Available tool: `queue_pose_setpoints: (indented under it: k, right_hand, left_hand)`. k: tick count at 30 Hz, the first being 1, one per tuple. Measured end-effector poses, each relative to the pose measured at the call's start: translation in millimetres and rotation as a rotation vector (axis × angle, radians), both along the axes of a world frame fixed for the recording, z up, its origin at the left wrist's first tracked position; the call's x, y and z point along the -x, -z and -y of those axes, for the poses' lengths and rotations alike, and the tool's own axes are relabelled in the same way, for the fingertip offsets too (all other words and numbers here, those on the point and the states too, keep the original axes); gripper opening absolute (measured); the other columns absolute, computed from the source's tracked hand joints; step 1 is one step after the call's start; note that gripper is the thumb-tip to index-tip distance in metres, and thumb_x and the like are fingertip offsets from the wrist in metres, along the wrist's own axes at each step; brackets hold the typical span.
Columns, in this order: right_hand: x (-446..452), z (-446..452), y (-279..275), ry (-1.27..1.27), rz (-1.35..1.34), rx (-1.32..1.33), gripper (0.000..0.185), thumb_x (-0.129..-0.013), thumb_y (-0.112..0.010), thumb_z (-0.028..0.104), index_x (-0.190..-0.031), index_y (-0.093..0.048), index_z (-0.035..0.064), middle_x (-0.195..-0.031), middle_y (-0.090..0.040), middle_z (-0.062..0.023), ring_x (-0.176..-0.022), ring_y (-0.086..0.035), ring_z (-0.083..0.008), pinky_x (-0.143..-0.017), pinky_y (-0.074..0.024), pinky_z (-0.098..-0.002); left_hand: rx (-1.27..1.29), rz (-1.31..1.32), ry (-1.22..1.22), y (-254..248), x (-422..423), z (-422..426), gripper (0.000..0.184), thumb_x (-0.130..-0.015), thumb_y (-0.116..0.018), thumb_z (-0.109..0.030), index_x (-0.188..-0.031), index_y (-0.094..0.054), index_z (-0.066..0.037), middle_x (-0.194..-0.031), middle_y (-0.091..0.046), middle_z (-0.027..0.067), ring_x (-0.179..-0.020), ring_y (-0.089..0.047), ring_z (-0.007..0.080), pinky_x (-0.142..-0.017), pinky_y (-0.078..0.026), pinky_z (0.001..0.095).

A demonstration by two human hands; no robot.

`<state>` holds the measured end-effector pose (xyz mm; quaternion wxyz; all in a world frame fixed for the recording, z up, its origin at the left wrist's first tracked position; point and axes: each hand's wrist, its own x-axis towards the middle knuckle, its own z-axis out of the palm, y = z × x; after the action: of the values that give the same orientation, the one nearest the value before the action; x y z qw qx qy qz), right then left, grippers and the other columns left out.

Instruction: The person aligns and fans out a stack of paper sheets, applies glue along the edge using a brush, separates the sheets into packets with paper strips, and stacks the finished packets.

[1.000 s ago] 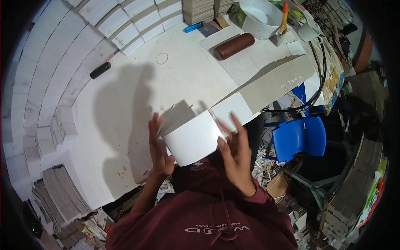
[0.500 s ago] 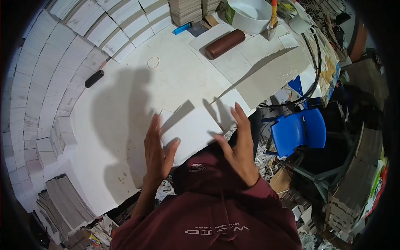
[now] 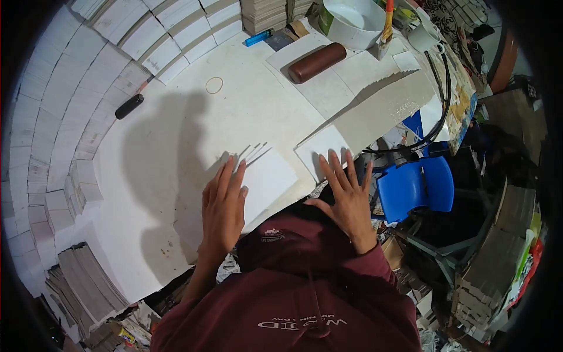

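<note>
A small pile of white sheets (image 3: 268,179) lies near the front edge of the white table, its upper-left edges slightly staggered. My left hand (image 3: 224,205) rests along the left side of this pile, fingers stretched out and close together. To the right is another white sheet or board (image 3: 319,146), set at an angle by the table's edge. Over its lower part my right hand (image 3: 347,202) is spread wide, fingertips on or just above it; contact is hard to tell. Neither hand grips anything.
Stacked white paper blocks (image 3: 70,88) wall the table's left and back. A brown cylinder (image 3: 316,63), a blue lighter (image 3: 258,37), a black object (image 3: 129,107), a rubber band (image 3: 214,85) and a white tub (image 3: 355,23) lie around. A grey board (image 3: 387,105) and blue chair (image 3: 413,188) are right.
My right hand has left the pile and moved right over the other white sheet, fingers spreading. My left hand has flattened along the pile, which now looks lower with staggered edges.
</note>
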<state>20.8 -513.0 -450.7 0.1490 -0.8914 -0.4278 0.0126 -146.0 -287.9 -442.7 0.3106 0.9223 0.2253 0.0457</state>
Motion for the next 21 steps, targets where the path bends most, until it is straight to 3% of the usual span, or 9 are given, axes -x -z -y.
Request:
queue_pose_setpoints:
  k: [2, 4, 7, 11, 14, 15, 18, 20, 21]
  right_hand:
    - [0, 15, 11, -0.108, 0.132, 0.034, 0.066, -0.092, -0.075, 0.024, -0.153, -0.052, 0.0150, -0.151, -0.056, -0.0133, -0.149, -0.043, -0.0297, -0.124, -0.0208, -0.0647]
    - [20, 1, -11, -0.081, -0.254, -0.524, 0.055, -0.095, -0.066, -0.004, -0.147, -0.054, 0.0078, -0.134, -0.066, -0.0122, -0.118, -0.068, -0.0249, -0.108, -0.0517, -0.0484]
    - [53, -27, -49, 0.305, -1.232, -1.054, 0.055, -0.102, -0.058, -0.002, -0.154, -0.042, 0.0046, -0.130, -0.059, -0.0071, -0.093, -0.058, -0.0068, -0.085, -0.0559, -0.0273]
    - [4, -17, -7, 0.115, -0.026, -0.286, 0.069, -0.087, -0.082, 0.023, -0.149, -0.053, 0.0133, -0.153, -0.049, -0.0185, -0.146, -0.043, -0.0350, -0.117, -0.0381, -0.0537]
    - [-3, 9, 9, -0.062, 0.117, -0.048, 0.060, -0.087, -0.082, 0.026, -0.142, -0.061, 0.0164, -0.149, -0.056, -0.0142, -0.148, -0.044, -0.0301, -0.124, -0.0287, -0.0567]
    - [-1, 11, 13, -0.052, 0.156, -0.161, 0.045, -0.092, -0.077, 0.016, -0.135, -0.064, 0.0131, -0.132, -0.069, -0.0103, -0.136, -0.058, -0.0259, -0.123, -0.0312, -0.0580]
    - [45, -3, -21, 0.234, -0.861, -0.774, 0.034, -0.096, -0.071, 0.002, -0.129, -0.062, 0.0028, -0.099, -0.078, -0.0110, -0.099, -0.076, -0.0353, -0.117, -0.0408, -0.0570]
    - [48, -6, -16, 0.138, -0.807, -0.779, 0.048, -0.095, -0.073, 0.008, -0.140, -0.056, 0.0040, -0.122, -0.072, -0.0183, -0.121, -0.066, -0.0440, -0.120, -0.0353, -0.0588]
    - [32, -16, -29, 0.065, -0.439, -0.490, 0.063, -0.090, -0.078, 0.013, -0.147, -0.051, 0.0055, -0.139, -0.060, -0.0204, -0.135, -0.053, -0.0409, -0.122, -0.0314, -0.0596]
  left_hand:
    - [-0.598, -0.184, 0.136, 18, -3, 6, 0.068, -0.106, -0.056, -0.033, -0.161, -0.034, -0.001, -0.168, -0.033, 0.0162, -0.156, -0.028, 0.0313, -0.128, -0.017, 0.0498]
    - [-0.538, -0.170, 0.106, 21, -4, 8, 0.072, -0.105, -0.055, -0.037, -0.162, -0.031, 0.000, -0.168, -0.031, 0.0188, -0.157, -0.026, 0.0316, -0.129, -0.014, 0.0503]
    - [0.159, 0.498, 0.031, 16, 0, -3, 0.086, -0.099, -0.065, -0.045, -0.162, -0.028, 0.001, -0.163, -0.036, 0.0237, -0.147, -0.040, 0.0365, -0.123, -0.025, 0.0521]
    - [-0.178, 0.088, 0.041, -1, -5, 2, 0.065, -0.100, -0.067, -0.021, -0.157, -0.041, -0.003, -0.154, -0.050, 0.0179, -0.140, -0.047, 0.0336, -0.118, -0.033, 0.0494]
    - [-0.394, -0.121, 0.122, 10, -8, 8, 0.058, -0.102, -0.059, -0.013, -0.157, -0.042, -0.006, -0.159, -0.046, 0.0136, -0.149, -0.040, 0.0305, -0.125, -0.026, 0.0496]
    - [-0.393, -0.120, 0.119, 18, -10, 11, 0.058, -0.102, -0.059, -0.013, -0.157, -0.042, -0.006, -0.159, -0.046, 0.0136, -0.149, -0.040, 0.0305, -0.125, -0.026, 0.0496]
    - [-0.419, -0.033, 0.093, 25, -14, 15, 0.058, -0.103, -0.057, -0.015, -0.159, -0.040, -0.006, -0.162, -0.043, 0.0141, -0.153, -0.035, 0.0321, -0.127, -0.022, 0.0517]
    - [-0.196, 0.089, 0.030, 13, -14, 13, 0.058, -0.104, -0.056, -0.018, -0.159, -0.040, -0.007, -0.163, -0.042, 0.0142, -0.152, -0.035, 0.0318, -0.126, -0.021, 0.0525]
    - [-0.318, 0.009, 0.063, 13, -14, 12, 0.060, -0.104, -0.058, -0.019, -0.159, -0.039, -0.007, -0.163, -0.042, 0.0142, -0.151, -0.036, 0.0320, -0.126, -0.022, 0.0529]
